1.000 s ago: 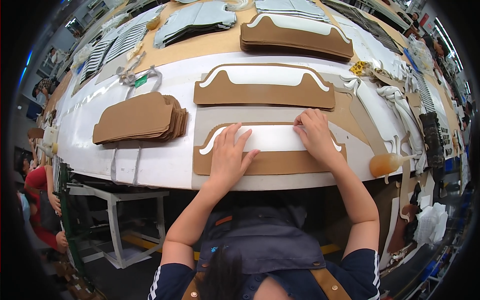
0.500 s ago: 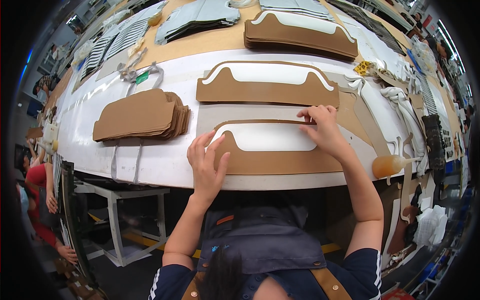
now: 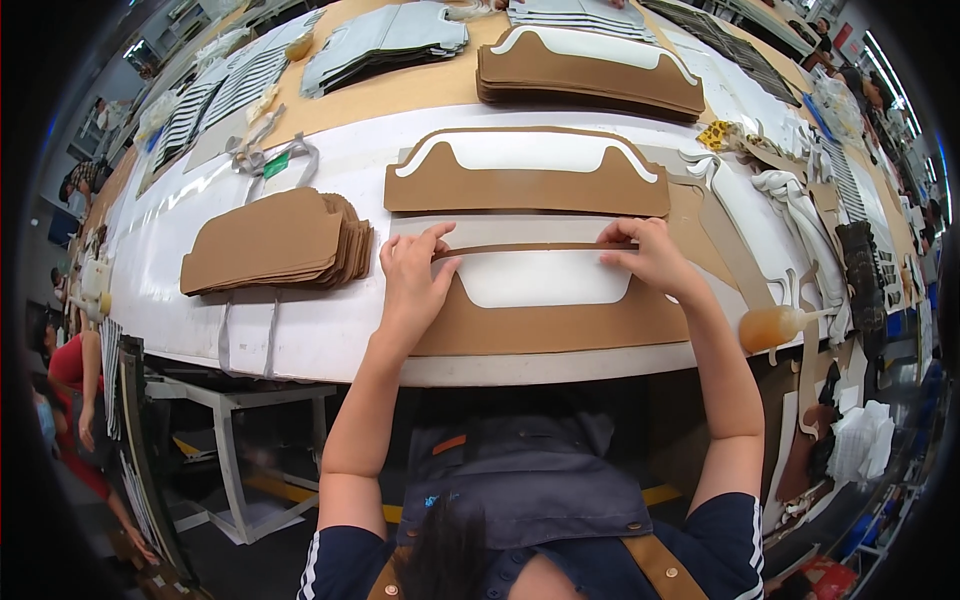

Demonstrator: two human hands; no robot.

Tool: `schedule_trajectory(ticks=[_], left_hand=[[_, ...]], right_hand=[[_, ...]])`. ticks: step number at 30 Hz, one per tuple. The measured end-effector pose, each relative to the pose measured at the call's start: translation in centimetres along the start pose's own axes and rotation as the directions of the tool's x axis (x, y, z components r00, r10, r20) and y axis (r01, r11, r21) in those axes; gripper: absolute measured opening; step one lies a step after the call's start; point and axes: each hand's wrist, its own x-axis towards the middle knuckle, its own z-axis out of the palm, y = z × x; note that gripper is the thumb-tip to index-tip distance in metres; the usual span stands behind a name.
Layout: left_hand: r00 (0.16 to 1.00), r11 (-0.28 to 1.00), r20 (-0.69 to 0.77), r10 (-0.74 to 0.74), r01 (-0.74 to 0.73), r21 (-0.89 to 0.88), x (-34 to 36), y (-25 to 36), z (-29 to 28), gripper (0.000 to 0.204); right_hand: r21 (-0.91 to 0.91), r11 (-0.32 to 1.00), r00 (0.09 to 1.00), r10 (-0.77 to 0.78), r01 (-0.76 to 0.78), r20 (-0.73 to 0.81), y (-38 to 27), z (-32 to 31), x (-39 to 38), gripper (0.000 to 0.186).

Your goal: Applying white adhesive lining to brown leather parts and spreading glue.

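Observation:
In front of me at the table's near edge lies a brown panel (image 3: 550, 332) with a white shaped piece (image 3: 545, 280) on it. My left hand (image 3: 412, 280) pinches the panel's far edge at its left end, thumb below and fingers above. At the right end, my right hand (image 3: 648, 262) grips the same edge between thumb and fingers. Between the hands that edge shows as a narrow brown strip. Just beyond lies a second brown panel (image 3: 520, 196) with a similar white piece, apart from both hands.
A stack of brown panels (image 3: 262, 240) sits left, another stack (image 3: 590, 88) at the far side. To the right are an orange-filled squeeze bottle (image 3: 768, 328) and white strips (image 3: 738, 225). Grey pieces (image 3: 385, 45) are piled farther back. A person in red (image 3: 72, 365) is at far left.
My left hand has moved up and inward from the panel's left side, its fingers closing on the far edge. My right hand has lowered its fingers onto that edge.

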Motion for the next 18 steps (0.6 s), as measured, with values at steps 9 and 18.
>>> schedule_trajectory(ticks=[9, 18], left_hand=[[0.897, 0.971, -0.414, 0.152, -0.057, 0.234, 0.2, 1.1, -2.1, 0.059], [0.963, 0.969, -0.27, -0.003, 0.07, 0.238, -7.2, 1.7, -0.9, 0.058]], right_hand=[[-0.274, 0.92, 0.914, -0.343, 0.28, -0.218, 0.3, -1.2, 6.2, 0.014], [-0.187, 0.977, 0.958, -0.15, 0.106, -0.244, 4.0, -2.4, 16.2, 0.018]])
